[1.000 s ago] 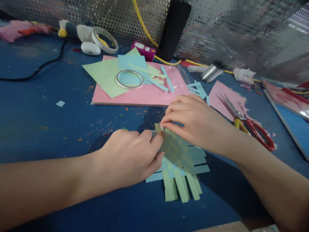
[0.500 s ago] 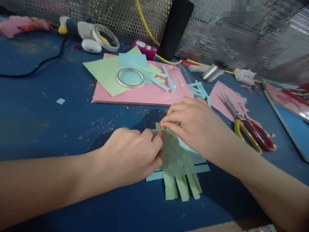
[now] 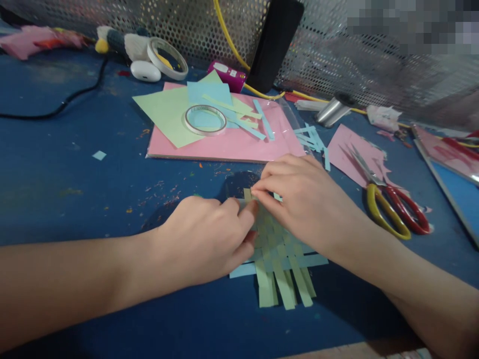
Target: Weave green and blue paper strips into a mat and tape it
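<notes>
A mat of woven green and blue paper strips [image 3: 275, 244] lies on the blue table, its loose green ends fanning toward me. My left hand [image 3: 211, 234] rests on the mat's left side, fingers curled, the index fingertip pressing near the upper left corner. From the upper right, my right hand [image 3: 299, 192] pinches at the top edge of a green paper strip [image 3: 247, 193] between thumb and index finger. Both hands cover much of the mat's upper half, so the weave there is partly hidden.
Beyond the hands lies a pack of pink paper [image 3: 224, 147] bearing green and blue sheets, loose strips and a tape roll [image 3: 205, 120]. Scissors [image 3: 387, 199] rest on a pink scrap at right. A phone [image 3: 275, 45] leans against the perforated metal panel [image 3: 322, 45].
The whole view has shifted slightly, so things appear a little further right. Both hands stay in nearly the same pose on the paper weave.
</notes>
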